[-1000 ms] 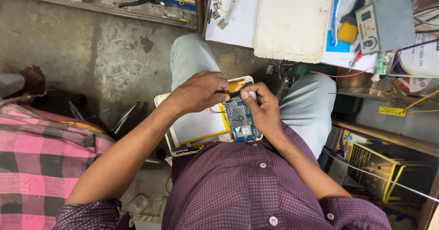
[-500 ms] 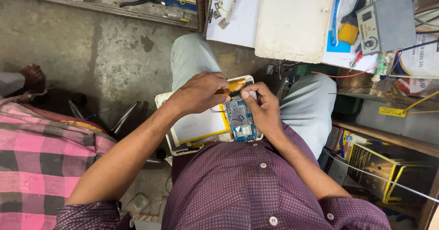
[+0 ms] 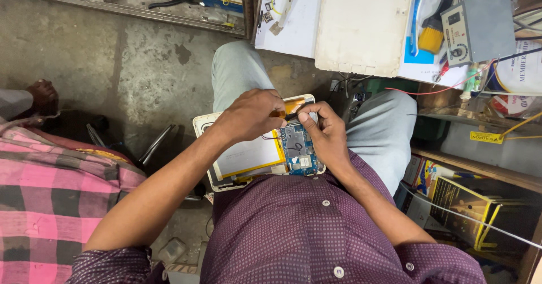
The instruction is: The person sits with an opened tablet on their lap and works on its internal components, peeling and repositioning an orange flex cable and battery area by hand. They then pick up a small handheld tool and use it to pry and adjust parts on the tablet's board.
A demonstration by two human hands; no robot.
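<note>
Head view, looking down at my lap. An opened tablet lies across my thighs at the centre of the frame, its pale battery and blue circuit board exposed. My left hand rests on its upper edge, fingers curled down; I cannot tell what they grip. My right hand pinches a thin dark tool between thumb and forefinger, tip above the board. A grey meter box sits on the surface at upper right. A pink checked cloth fills the lower left.
</note>
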